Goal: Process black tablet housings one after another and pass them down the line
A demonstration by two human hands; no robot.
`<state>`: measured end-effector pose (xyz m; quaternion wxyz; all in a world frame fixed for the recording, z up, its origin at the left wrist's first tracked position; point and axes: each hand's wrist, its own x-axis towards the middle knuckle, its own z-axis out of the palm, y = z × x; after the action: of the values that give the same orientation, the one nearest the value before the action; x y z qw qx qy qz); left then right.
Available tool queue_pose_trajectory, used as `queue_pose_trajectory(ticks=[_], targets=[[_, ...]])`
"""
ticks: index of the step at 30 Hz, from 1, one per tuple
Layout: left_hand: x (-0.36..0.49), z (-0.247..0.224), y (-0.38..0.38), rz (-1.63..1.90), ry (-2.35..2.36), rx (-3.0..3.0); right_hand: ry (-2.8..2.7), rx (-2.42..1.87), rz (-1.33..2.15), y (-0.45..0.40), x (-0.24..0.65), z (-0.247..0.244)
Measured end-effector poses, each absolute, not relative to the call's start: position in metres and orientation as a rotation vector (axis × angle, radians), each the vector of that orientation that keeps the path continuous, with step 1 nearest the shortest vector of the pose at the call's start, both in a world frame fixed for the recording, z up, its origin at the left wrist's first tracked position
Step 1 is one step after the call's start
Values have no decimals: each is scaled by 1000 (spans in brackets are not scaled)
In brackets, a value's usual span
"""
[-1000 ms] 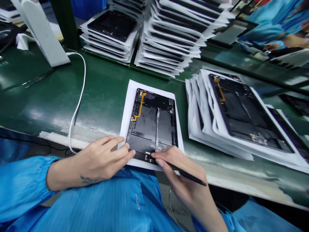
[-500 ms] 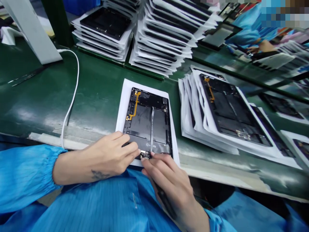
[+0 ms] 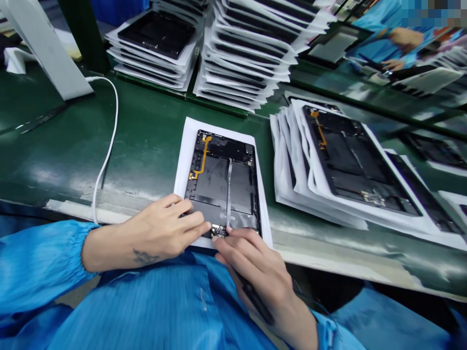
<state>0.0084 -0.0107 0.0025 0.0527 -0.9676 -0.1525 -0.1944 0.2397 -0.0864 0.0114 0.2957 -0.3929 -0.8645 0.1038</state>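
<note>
An opened tablet housing (image 3: 215, 187) lies on a white foam sheet (image 3: 181, 170) near the table's front edge. Inside it are an orange flex cable (image 3: 205, 155) and a grey ribbon cable (image 3: 229, 189). My left hand (image 3: 175, 226) has its fingers bent and closed, fingertips on a small circuit board (image 3: 219, 230) at the housing's near end. From the other side, the closed fingers of my right hand (image 3: 255, 262) press on the same board. A slim dark tool (image 3: 257, 304) is tucked under the right palm; its tip is hidden.
Tall stacks of housings between white sheets (image 3: 244, 63) stand at the back, with another stack (image 3: 314, 170) to the right. A white cable (image 3: 116, 112) runs from a grey stand (image 3: 47, 48). Tweezers (image 3: 40, 119) lie at left. A co-worker's hand (image 3: 394, 63) shows at upper right.
Both hands stay at the circuit board with hardly any shift. The view moves slightly, and the co-worker's arm at upper right has changed position.
</note>
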Motion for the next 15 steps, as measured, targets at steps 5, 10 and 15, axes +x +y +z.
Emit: queue_pose_trajectory(ticks=[5, 10, 15], targets=[[-4, 1, -8, -750, -572, -3100, -2084, -1101, 368, -90, 251, 7], [-17, 0, -14, -820, -658, -3107, -2176, -1027, 338, -87, 244, -5], [-13, -2, -27, -684, -435, -2967, -2320, -1035, 136, -72, 227, -10]])
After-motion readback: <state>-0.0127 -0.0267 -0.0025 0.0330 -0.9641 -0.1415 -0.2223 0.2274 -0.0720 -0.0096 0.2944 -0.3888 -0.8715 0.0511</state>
